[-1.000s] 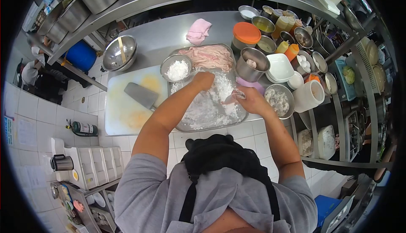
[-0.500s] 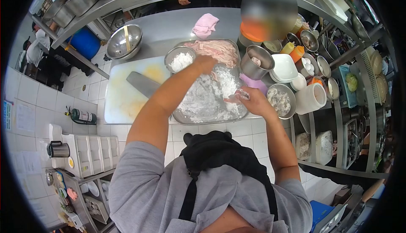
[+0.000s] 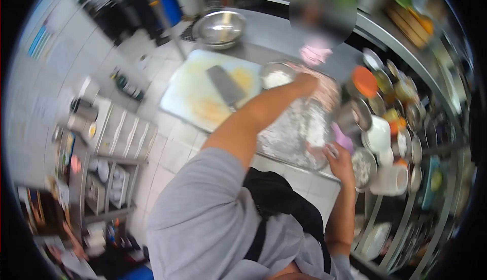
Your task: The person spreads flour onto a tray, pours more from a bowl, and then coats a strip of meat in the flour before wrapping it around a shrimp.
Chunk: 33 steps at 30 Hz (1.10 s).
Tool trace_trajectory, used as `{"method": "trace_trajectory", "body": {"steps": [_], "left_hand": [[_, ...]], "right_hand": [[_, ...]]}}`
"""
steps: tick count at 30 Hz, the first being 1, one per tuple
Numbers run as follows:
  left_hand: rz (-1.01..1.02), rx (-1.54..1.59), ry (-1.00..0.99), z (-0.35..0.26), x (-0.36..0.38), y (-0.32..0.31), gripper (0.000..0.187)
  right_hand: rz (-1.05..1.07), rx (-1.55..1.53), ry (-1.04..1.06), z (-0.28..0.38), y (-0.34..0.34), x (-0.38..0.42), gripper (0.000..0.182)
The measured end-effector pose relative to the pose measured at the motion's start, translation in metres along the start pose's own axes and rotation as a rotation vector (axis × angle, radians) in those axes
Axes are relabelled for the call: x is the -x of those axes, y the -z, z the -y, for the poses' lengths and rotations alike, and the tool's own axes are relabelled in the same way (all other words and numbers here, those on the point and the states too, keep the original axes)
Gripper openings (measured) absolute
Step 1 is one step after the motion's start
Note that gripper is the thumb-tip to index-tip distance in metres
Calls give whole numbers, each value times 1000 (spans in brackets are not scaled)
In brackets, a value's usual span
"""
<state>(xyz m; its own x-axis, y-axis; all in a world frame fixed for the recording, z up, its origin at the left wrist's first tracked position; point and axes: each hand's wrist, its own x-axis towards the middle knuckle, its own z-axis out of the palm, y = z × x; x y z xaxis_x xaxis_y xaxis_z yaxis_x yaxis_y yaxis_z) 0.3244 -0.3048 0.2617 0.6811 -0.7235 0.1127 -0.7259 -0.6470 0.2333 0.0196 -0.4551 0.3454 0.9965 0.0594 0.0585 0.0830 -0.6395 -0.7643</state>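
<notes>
A metal tray (image 3: 284, 138) dusted with white powder lies before me. Pale pink meat strips (image 3: 326, 91) fill its far end, beside a metal bowl of white powder (image 3: 277, 79). My left hand (image 3: 306, 84) reaches to the near edge of the strips; its fingers are blurred and partly hidden. At the tray's right edge, my right hand (image 3: 339, 159) has its fingers pinched together around a piece of meat (image 3: 317, 153) over the powder. A cleaver (image 3: 225, 84) rests on the white cutting board (image 3: 177, 84) to the left.
Stacked metal bowls (image 3: 219, 28) stand at the far left of the counter. A pink cloth (image 3: 315, 52) lies beyond the tray. To the right are a metal pot (image 3: 354, 116), white square dishes (image 3: 377, 134), a bowl of pale food (image 3: 362, 168) and a white tub (image 3: 389, 180).
The whole view has swung, so the counter appears further right and tilted. My left hand remains by the meat strips and my right hand by the tray's right edge.
</notes>
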Motion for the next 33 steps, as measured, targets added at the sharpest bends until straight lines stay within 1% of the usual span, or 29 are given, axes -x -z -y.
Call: {"method": "trace_trajectory", "body": {"steps": [1,2,3,4,5,6,8,9,10,12,14,16,17,18,19,20,21,22,24,25,28,31,33], "left_hand": [[-64,37,73,-4,-2,13,23],[-157,32,65,9,-15,-8,31],[-221,-23,61,9,-12,-6,37],[-278,-78,49,2,-1,-2,43],[-154,-50,61,-7,10,8,50],[-32,-17,70,-14,20,15,57],[195,620,38,-21,39,3,64],[145,742,-180,-24,48,-17,69],[198,941,-267,-33,62,-25,72],[160,1058,-318,-57,106,-13,67],[207,1249,-195,-72,132,-8,54],[-7,1208,-132,-78,155,-3,39],[-67,1194,-98,-75,162,-6,34],[-123,1181,-71,-70,171,-6,30],[-179,1161,-12,-66,186,3,30],[-206,1063,24,-69,198,15,27],[-222,970,55,-71,208,22,25],[-251,964,86,-71,215,20,25],[-307,836,194,-70,228,19,23],[-319,834,207,-70,233,18,23],[-334,807,243,-65,247,12,24],[-301,765,248,-61,251,6,24],[-296,815,279,-60,251,5,27]], "right_hand": [[14,-22,-43,-4,-2,0,16],[24,-40,-91,-8,-2,-3,17],[69,-45,-54,-8,-2,-9,17],[77,-65,-81,-8,-2,-12,17],[80,-83,-112,-8,0,-16,17],[112,-83,-88,-8,2,-22,17],[133,-33,-85,-6,5,-34,16],[118,27,-28,4,7,-39,16],[148,20,3,4,9,-47,16],[235,50,50,-1,12,-64,19],[285,97,154,22,15,-75,20],[288,219,259,38,15,-82,22],[363,217,261,54,13,-88,22],[433,223,259,67,12,-93,24],[468,219,286,72,8,-99,24],[499,223,300,73,4,-103,24],[500,208,332,75,-2,-105,23],[530,209,361,81,-7,-110,23],[605,370,448,92,-13,-117,18],[605,368,528,92,-18,-119,14],[607,326,607,95,-33,-120,12],[619,343,620,94,-38,-119,13],[611,331,591,85,-38,-122,14]]}}
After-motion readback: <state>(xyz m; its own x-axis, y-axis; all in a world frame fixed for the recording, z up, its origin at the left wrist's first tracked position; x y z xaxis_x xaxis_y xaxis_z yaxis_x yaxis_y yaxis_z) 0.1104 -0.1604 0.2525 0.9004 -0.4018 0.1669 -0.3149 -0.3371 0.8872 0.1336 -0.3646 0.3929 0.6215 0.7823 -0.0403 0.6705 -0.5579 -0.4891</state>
